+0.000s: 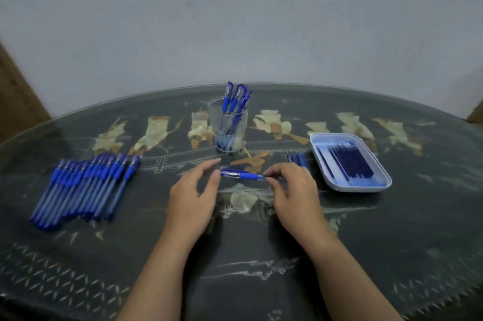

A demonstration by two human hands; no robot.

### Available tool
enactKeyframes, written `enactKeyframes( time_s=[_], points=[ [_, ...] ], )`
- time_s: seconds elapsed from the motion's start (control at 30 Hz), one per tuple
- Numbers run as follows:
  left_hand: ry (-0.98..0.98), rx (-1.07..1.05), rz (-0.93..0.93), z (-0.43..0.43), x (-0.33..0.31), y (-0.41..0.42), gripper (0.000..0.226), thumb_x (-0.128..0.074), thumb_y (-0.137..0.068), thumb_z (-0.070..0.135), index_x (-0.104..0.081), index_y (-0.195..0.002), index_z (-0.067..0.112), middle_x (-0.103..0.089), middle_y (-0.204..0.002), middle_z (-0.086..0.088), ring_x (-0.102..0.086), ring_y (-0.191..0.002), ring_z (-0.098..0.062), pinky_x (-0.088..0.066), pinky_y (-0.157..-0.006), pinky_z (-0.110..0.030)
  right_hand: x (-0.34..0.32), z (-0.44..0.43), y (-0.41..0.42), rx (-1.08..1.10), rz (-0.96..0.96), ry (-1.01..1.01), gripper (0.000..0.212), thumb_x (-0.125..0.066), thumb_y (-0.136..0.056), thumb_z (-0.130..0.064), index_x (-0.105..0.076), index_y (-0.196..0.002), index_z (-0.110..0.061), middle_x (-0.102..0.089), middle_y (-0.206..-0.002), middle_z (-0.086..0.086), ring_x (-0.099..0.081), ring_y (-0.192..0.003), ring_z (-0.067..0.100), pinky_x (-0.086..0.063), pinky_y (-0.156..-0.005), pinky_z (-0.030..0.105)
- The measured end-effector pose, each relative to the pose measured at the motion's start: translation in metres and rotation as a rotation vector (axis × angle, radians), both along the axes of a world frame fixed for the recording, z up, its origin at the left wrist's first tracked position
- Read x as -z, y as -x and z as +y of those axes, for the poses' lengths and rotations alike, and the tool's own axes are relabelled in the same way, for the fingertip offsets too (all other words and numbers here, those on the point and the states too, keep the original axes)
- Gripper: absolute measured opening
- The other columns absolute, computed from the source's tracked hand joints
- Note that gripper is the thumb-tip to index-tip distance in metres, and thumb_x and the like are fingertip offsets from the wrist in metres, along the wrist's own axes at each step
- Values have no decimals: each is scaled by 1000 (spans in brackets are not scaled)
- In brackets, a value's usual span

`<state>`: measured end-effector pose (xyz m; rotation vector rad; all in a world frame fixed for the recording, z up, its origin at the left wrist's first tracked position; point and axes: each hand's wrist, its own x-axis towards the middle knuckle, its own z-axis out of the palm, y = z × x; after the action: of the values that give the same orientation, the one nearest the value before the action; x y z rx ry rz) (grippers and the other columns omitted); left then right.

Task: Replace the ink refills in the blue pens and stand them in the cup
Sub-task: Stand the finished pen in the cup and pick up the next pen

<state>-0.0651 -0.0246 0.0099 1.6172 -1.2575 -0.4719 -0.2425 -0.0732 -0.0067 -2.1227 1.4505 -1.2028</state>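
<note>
A blue pen (241,175) is pinched at its tip end by the curled fingers of the right hand (292,195) and held level over the table (392,242). Its cap end is touched by the thumb of the left hand (192,195), whose fingers are loosely spread. Just beyond is the cup (228,124), part-filled with pens. A row of pens (83,185) is laid at left, and a tray (381,185) of refills (350,161) at right.

Prob. home rm: ornate inlaid glass-topped table (392,242) against plain wall (235,20).
</note>
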Motion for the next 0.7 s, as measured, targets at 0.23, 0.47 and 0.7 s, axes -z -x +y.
enactKeyframes(
  time_s=[0.23, 0.47, 0.7],
  points=[
    [28, 8, 12, -6, 2, 2, 20, -65, -91, 22, -71, -97, 39, -71, -96, 18, -66, -89, -7, -49, -83, -22, 10, -6, -9, -68, -100, 67, 13, -56, -88, -18, -60, -93, -29, -56, -92, -19, -54, -91, 11, -45, -83, 39],
    [3, 39, -124, -3, 1, -1, 21, -65, -90, 19, -70, -96, 39, -68, -91, 22, -61, -90, 7, -39, -70, -2, 10, -2, -17, -53, -57, 100, 20, -58, -85, -43, -67, -101, -36, -60, -97, -20, -53, -91, 14, -41, -83, 36],
    [14, 111, -180, 1, -2, -5, 24, -74, -83, 12, -71, -99, 31, -68, -90, 21, -60, -91, 11, -37, -71, 1, 10, -3, -18, -59, -59, 138, 22, -56, -85, -51, -71, -101, -46, -64, -88, -21, -50, -89, 13, -38, -81, 40]
  ],
)
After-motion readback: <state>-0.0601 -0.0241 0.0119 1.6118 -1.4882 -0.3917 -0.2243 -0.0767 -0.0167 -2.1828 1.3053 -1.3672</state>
